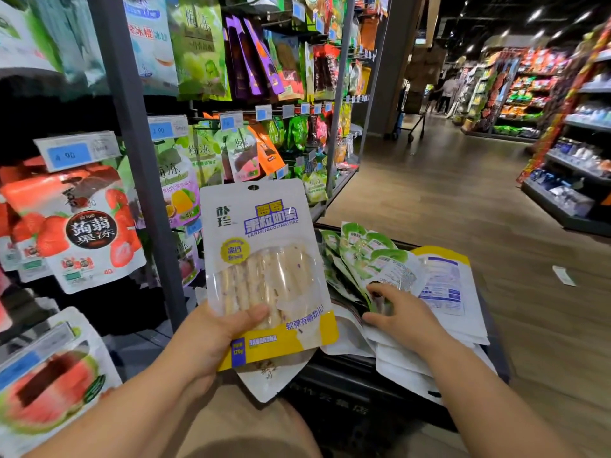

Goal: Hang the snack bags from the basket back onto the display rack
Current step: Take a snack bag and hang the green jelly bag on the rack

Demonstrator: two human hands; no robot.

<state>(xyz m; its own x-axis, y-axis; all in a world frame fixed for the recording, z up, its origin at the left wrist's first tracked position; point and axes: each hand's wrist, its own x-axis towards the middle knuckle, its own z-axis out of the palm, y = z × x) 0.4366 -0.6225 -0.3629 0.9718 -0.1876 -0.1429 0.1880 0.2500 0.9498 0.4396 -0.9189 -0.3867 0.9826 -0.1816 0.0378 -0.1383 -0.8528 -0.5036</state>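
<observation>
My left hand [215, 335] grips a white and yellow snack bag [264, 259] by its lower edge, upright in front of the display rack [132, 160]. A second bag [267, 378] shows behind its bottom. My right hand [400, 312] reaches into the dark basket [347, 391] and touches the pile there, fingers on a green and white snack bag [373, 256]. White and yellow bags [446, 285] lie back side up in the basket beside the green ones.
The rack on the left carries hanging bags: strawberry jelly [76, 226], watermelon [49, 385], green plum jelly [198, 44], with blue price tags [69, 155]. A wooden-floored aisle [446, 193] runs ahead; shelves [572, 160] line the right. People and a cart [410, 120] stand far off.
</observation>
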